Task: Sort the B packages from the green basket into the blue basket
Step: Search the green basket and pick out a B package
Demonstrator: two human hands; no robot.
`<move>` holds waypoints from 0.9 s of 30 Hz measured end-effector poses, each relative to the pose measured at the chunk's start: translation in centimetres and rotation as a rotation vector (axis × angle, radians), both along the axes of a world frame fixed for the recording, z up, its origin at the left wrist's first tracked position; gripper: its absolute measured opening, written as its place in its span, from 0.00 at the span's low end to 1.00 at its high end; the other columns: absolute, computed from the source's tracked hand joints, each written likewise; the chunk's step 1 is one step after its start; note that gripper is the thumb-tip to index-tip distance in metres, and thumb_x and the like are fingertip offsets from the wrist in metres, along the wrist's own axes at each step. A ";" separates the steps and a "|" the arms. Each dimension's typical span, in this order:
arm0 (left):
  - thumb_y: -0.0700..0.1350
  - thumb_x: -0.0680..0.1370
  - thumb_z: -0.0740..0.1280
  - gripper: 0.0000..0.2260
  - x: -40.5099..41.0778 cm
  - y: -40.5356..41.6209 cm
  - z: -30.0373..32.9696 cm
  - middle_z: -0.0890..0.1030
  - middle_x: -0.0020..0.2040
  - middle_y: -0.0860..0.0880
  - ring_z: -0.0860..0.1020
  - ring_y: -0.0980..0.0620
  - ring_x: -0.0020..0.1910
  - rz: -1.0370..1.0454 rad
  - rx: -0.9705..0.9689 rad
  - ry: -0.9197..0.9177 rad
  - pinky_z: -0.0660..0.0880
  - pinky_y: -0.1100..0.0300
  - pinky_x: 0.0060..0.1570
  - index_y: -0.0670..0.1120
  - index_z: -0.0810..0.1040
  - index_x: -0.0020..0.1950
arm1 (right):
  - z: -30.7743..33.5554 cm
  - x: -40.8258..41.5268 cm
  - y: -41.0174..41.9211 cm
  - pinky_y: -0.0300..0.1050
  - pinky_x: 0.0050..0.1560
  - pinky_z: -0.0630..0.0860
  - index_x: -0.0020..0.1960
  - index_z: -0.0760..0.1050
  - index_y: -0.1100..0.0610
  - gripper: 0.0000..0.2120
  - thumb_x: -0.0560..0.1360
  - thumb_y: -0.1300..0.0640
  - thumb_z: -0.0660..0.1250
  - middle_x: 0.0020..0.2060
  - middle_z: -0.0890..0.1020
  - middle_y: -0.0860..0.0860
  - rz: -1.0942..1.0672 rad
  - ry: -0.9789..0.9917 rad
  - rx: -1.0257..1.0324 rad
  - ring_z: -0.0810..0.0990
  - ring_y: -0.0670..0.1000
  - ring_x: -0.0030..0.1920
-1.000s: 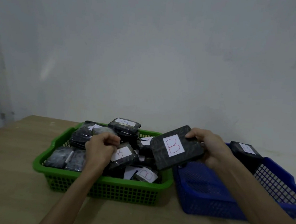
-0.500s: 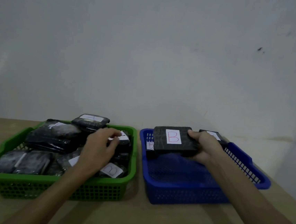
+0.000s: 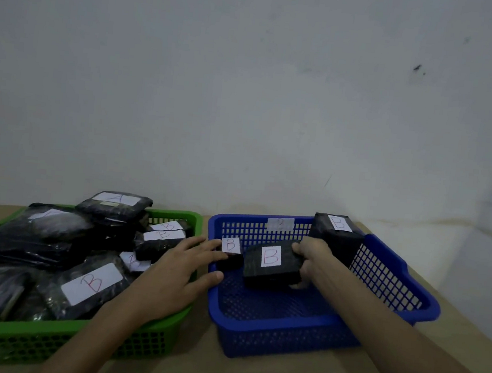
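At lower centre-right of the frame, the right hand curls its fingers round the right end of a B package, a flat black block in crinkled plastic wrap with a white paper label bearing a red B. The package is held tilted inside the blue basket, low over its mesh floor; whether it touches the floor cannot be told. The basket is rigid blue plastic with lattice walls and a rolled rim. A smaller B-labelled package stands against its left wall, and a larger B-labelled package leans on the far right rim. A pale label is fixed to the far wall.

The left hand lies spread, fingers straight, across the gap between the baskets, its fingertips reaching the blue basket's left rim near the smaller package.

At lower left, the green basket, of the same lattice plastic, is heaped with glossy black wrapped packages; one near the front shows a big B label, one at the top an A label. Both baskets sit on a pale wooden bench before a plain grey wall.
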State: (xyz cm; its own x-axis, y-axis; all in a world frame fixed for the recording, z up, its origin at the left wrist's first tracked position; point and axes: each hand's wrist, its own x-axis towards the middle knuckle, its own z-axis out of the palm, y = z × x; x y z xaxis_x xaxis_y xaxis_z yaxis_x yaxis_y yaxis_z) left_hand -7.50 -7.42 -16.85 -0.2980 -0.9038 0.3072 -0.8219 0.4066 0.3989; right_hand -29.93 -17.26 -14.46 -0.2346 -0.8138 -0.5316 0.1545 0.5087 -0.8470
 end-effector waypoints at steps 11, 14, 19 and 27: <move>0.57 0.77 0.59 0.18 -0.1 0.1 0.0 0.62 0.73 0.61 0.53 0.59 0.74 0.005 -0.013 0.022 0.58 0.50 0.72 0.60 0.69 0.67 | -1.9 0.0 -1.2 0.54 0.57 0.73 0.59 0.74 0.65 0.26 0.62 0.72 0.74 0.58 0.78 0.60 0.512 0.579 -0.228 0.72 0.60 0.62; 0.56 0.77 0.59 0.18 -0.3 0.2 0.2 0.62 0.73 0.60 0.54 0.59 0.74 0.007 -0.017 0.015 0.58 0.50 0.72 0.59 0.69 0.67 | -2.5 0.6 -1.2 0.51 0.59 0.74 0.58 0.75 0.64 0.23 0.65 0.61 0.76 0.57 0.78 0.61 0.715 1.089 -0.313 0.73 0.59 0.61; 0.56 0.77 0.58 0.18 -0.4 0.3 0.2 0.61 0.74 0.58 0.53 0.57 0.74 0.018 -0.007 0.001 0.58 0.49 0.73 0.58 0.68 0.68 | -2.7 2.1 0.3 0.59 0.60 0.65 0.55 0.73 0.61 0.14 0.70 0.63 0.67 0.58 0.73 0.61 0.731 1.880 -0.646 0.66 0.62 0.63; 0.56 0.78 0.58 0.18 -0.5 0.4 0.3 0.62 0.74 0.58 0.53 0.57 0.74 0.017 -0.006 -0.001 0.58 0.50 0.73 0.57 0.68 0.68 | -3.3 3.2 0.0 0.54 0.53 0.73 0.59 0.71 0.64 0.14 0.73 0.69 0.63 0.58 0.73 0.61 0.882 1.790 -0.809 0.73 0.61 0.58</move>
